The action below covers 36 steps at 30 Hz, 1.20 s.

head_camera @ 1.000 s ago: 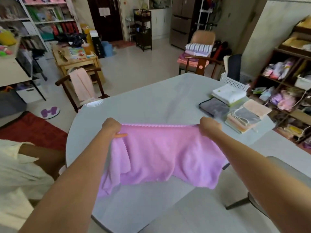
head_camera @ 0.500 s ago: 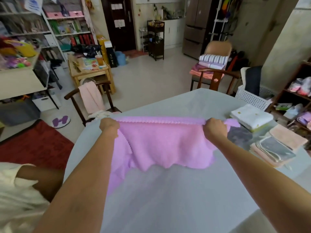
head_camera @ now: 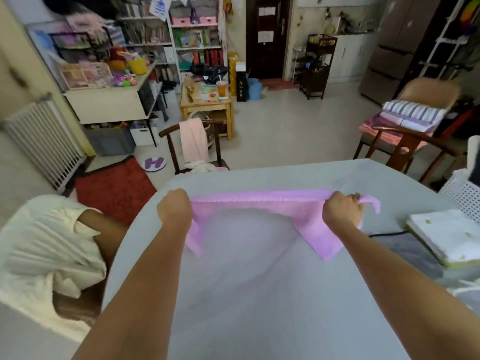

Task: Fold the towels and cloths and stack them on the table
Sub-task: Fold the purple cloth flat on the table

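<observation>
A pink towel [head_camera: 262, 203] hangs stretched between my two hands above the round grey table [head_camera: 259, 294]. My left hand [head_camera: 174, 210] grips its left top corner and my right hand [head_camera: 342, 213] grips the right top corner. The towel's lower part swings up and looks blurred; a flap hangs below my right wrist. At the table's right edge a folded white cloth [head_camera: 452, 236] lies on a dark grey cloth [head_camera: 413, 255].
A chair with a pale pink towel [head_camera: 193, 140] draped on its back stands beyond the table. Another chair at the right carries folded striped towels [head_camera: 413, 116]. A white basket [head_camera: 459, 193] sits by the table's right side. A person in a cream shirt [head_camera: 46, 245] sits at the left.
My hands have carried the towel farther out over the table, and its hanging lower part has swung up and forward, showing less cloth below the top edge. The view has tilted up.
</observation>
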Each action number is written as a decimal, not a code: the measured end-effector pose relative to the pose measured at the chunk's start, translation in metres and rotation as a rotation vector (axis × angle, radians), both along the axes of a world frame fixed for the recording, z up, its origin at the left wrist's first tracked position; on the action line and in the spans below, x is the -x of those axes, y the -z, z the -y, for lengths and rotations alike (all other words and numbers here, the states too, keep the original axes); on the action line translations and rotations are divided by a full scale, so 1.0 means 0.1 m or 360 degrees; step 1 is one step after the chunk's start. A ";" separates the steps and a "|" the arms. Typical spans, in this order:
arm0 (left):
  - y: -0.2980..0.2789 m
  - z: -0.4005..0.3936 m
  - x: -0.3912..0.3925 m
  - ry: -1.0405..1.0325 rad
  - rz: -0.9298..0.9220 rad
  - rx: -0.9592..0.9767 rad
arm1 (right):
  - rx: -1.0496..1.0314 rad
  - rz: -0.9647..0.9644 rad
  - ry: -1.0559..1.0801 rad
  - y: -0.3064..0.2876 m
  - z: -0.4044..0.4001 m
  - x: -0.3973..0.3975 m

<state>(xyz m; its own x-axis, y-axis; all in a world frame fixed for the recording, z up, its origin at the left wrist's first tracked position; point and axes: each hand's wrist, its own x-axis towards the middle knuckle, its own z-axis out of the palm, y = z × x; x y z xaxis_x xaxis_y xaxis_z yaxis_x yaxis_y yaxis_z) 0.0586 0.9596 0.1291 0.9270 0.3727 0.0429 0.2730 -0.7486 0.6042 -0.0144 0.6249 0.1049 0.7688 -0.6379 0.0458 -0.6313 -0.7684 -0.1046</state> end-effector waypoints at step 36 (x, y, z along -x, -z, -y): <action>0.75 -0.37 0.00 0.0380 -0.0452 -0.0862 | 0.0009 0.0184 -0.0528 0.64 0.28 -0.06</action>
<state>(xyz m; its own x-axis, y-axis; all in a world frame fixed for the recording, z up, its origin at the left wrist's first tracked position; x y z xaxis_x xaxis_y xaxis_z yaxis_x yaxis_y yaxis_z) 0.0583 0.9962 0.0545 0.9844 0.1500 -0.0919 0.1552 -0.9864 0.0534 -0.0083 0.5971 0.0411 0.9237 -0.3537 0.1475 -0.3314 -0.9305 -0.1560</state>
